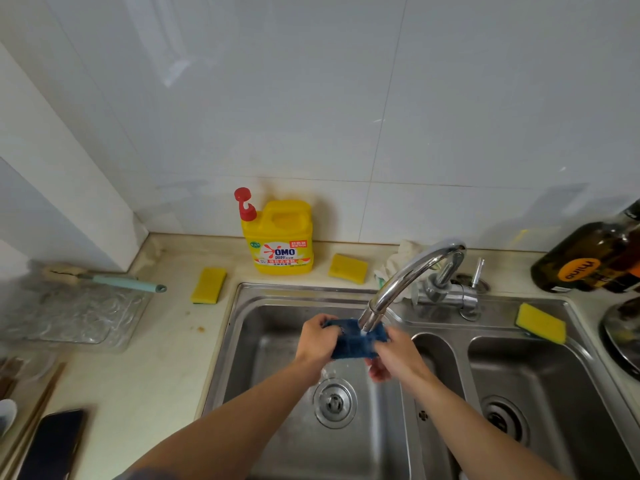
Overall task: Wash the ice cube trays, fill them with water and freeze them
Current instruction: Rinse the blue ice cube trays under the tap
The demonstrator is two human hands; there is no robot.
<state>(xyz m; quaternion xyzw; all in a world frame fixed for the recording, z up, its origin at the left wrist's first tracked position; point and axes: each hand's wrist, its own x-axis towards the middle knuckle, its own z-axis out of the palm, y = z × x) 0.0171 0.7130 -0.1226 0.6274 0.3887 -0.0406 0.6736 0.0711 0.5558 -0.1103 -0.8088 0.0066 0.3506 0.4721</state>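
**Forearms out over the sink, rinsing the blue tray**

Both forearms are reaching forward from the bottom of the view, over the left basin of the sink (239, 341), so that whatever is running off is falling into the steel and not onto the counter. I am holding the blue ice tray (353, 346) between my two hands, right beneath the mouth of the tap (408, 271). The tray is touching the tap or very nearly, because I am wanting the water to be landing inside the cups rather than glancing off an edge.

Over the tray's left end my left hand (317, 339) is curling its fingers. At the other end my right hand (396, 355) is gripping with the thumb on top and the fingers tucked underneath. Water is splashing down just above the drain (334, 403).

Against the wall behind the basin the detergent bottle (280, 237) is standing, and a yellow sponge (209, 285) is lying on the counter to its left. Both are sitting within easy reach for the scrubbing.

I am judging this to be the washing stage, with the filling and freezing not yet begun. A wet, bendy tray is likely to be slippery, which is why I am gripping it at both ends rather than dangling it from one.
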